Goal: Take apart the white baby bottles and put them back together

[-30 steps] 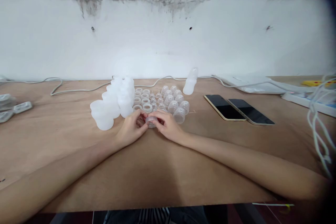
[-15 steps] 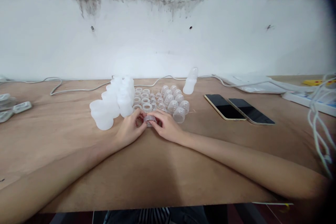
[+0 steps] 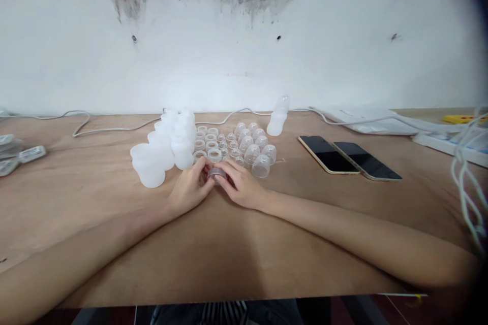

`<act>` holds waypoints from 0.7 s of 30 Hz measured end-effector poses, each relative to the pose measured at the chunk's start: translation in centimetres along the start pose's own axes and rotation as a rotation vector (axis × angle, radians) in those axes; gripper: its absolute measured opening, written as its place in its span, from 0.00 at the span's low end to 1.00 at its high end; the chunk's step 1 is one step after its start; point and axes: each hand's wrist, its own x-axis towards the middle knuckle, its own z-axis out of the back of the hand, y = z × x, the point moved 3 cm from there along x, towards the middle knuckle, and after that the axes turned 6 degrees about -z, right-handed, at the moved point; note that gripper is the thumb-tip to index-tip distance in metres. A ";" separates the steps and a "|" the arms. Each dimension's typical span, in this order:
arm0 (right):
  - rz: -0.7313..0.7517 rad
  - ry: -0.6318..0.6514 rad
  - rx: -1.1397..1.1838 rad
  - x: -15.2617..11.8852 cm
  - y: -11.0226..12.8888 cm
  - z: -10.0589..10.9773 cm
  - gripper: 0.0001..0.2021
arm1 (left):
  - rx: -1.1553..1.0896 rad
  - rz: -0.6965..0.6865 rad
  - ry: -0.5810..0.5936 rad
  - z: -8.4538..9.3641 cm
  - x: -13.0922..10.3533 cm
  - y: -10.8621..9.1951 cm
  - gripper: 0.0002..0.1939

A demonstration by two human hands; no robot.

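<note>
Low over the brown table, my left hand [image 3: 192, 183] and my right hand [image 3: 243, 182] meet around a clear screw ring [image 3: 217, 171], thumbs on the near side and fingers curled round its far side. What sits inside the ring is hard to make out. Just beyond my fingers stand rows of translucent collar rings [image 3: 214, 155], small clear bottle teats [image 3: 233, 153] and clear domed caps [image 3: 261, 166]. Left of them is a cluster of frosted white bottle bodies [image 3: 152, 172]. A capped feeding bottle [image 3: 277, 121] stands apart near the wall.
Two phones [image 3: 328, 155] lie side by side at the right. Beyond them are a white plastic bag [image 3: 366, 123], a power strip [image 3: 450, 144] and hanging white cables [image 3: 463, 183]. Small white packets [image 3: 32, 154] lie far left. A thin cable [image 3: 110, 130] runs along the wall.
Both hands stay on the ring; the right fingers have shifted slightly over it. The whole view has moved a little; the other things stand where they were.
</note>
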 end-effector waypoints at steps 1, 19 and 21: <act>0.004 -0.007 0.000 0.0 0.0 0.0 0.11 | -0.016 0.000 -0.009 0.1 0.0 0.0 0.05; 0.007 -0.010 -0.032 -0.3 -0.2 0.1 0.10 | 0.021 0.002 0.047 -0.1 -0.1 0.0 0.04; 0.004 -0.020 -0.018 -0.2 -0.2 0.2 0.12 | 0.019 -0.006 0.045 -0.2 -0.1 -0.1 0.05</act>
